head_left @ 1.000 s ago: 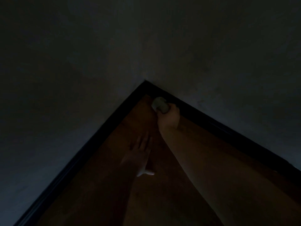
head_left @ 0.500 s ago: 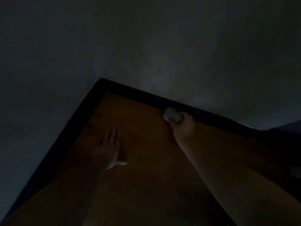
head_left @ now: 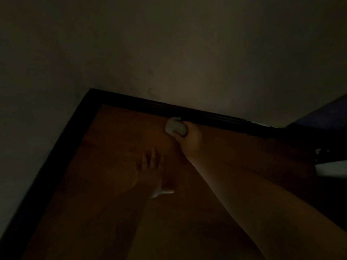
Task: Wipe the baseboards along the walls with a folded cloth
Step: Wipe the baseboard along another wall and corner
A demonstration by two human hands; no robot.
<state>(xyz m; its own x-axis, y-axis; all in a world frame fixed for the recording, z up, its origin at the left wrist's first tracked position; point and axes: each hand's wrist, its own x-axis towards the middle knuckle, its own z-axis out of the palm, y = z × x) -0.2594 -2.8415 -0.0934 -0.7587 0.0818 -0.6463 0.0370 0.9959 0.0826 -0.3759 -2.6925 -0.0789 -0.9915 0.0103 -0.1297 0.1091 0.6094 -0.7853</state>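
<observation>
Our right hand [head_left: 189,136] grips the folded cloth [head_left: 175,126] against the dark baseboard [head_left: 216,117]; our left hand [head_left: 150,169] lies flat, fingers spread, on the floor [head_left: 112,137]. We should press evenly along the moulding.

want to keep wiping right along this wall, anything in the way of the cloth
Nothing visible for most of it. The right hand holds the cloth against the baseboard, but dark, unclear shapes crowd its far right end.

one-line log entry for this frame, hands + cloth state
right hand: grips cloth against baseboard | left hand: flat on floor | light: very dim
</observation>
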